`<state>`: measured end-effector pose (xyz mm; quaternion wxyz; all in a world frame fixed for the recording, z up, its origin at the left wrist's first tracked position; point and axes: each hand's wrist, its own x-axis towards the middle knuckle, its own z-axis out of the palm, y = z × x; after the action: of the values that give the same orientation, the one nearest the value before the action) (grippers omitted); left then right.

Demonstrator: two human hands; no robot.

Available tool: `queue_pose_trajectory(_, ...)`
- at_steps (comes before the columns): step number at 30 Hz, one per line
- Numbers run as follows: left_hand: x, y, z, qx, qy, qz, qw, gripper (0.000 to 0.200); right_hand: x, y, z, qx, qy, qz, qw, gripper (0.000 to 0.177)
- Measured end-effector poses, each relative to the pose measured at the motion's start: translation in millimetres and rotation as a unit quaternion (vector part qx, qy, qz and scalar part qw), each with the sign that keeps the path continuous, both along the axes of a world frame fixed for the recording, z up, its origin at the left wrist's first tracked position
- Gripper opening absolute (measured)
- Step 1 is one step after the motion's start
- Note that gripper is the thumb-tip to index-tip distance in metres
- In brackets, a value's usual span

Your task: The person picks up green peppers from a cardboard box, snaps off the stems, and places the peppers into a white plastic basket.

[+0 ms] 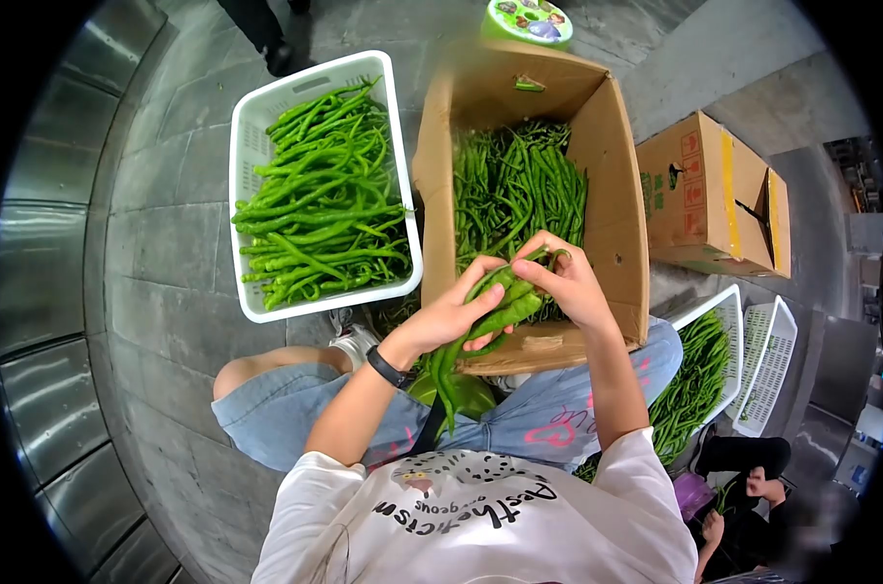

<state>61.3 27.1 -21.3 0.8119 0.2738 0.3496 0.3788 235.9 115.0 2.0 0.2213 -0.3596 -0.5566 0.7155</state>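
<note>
While left hand (pixel 449 317) cradles peppers (pixel 507 313), right fingers (pixel 537 276) pinch upper ends.

Left hand (pixel 451 316), right hand (pixel 570 282) grip peppers (pixel 507 310); carton (pixel 618 175) beneath.

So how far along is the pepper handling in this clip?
Done: the white basket already holds a good pile of green peppers. In hand: the left hand and right hand grip a bunch of peppers over the cardboard box. Left: the boxed peppers are many, so much seems to remain.
</note>
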Motion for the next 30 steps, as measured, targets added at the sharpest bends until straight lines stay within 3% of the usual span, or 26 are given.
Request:
queue_pose_trajectory(5,1,-2,1,0.038,0.041,-0.002,0.998,0.031,5,-8,-18,-0.144,0.07,-0.074,0.984,0.012)
queue_pose_trajectory(8,3,-2,-3,0.058,0.035,-0.006,0.998,0.028,9,-6,-28,-0.284,0.198,-0.073,0.935,0.013)
queue_pose_trajectory(12,0,-5,-4,0.03,0.005,0.019,0.999,0.032,7,-3,-17,-0.201,0.18,-0.114,0.956,0.013)
queue_pose_trajectory(13,-1,-4,-3,0.025,0.011,0.023,0.999,0.034,8,0,-11,-0.164,0.117,-0.141,0.969,0.01)
queue_pose_trajectory(15,-4,-2,0,0.027,0.021,0.02,0.999,0.038,17,12,-21,0.053,-0.043,-0.077,0.995,0.009)
queue_pose_trajectory(16,-5,-2,0,0.033,0.026,0.013,0.999,0.04,23,16,-22,0.142,-0.17,-0.004,0.975,0.016)
queue_pose_trajectory(17,-6,-1,1,0.04,0.029,0.006,0.999,0.042,32,17,-20,0.116,-0.258,0.07,0.957,0.023)
queue_pose_trajectory(19,-4,-1,-4,0.033,0.036,0.003,0.999,0.047,30,10,-18,0.31,-0.234,0.072,0.919,0.026)
queue_pose_trajectory(22,-1,1,-8,0.038,0.051,0.006,0.998,0.051,14,-2,14,0.35,-0.252,-0.027,0.902,0.027)
queue_pose_trajectory(25,3,1,-6,0.038,0.066,0.004,0.997,0.057,-4,-7,33,0.515,-0.208,0.068,0.829,0.027)
queue_pose_trajectory(27,3,4,-5,0.047,0.139,-0.044,0.988,0.044,-14,-9,31,0.514,-0.169,0.15,0.827,0.024)
queue_pose_trajectory(30,3,0,-3,0.05,0.125,-0.026,0.991,0.051,-21,-4,23,0.49,-0.152,0.212,0.832,0.014)
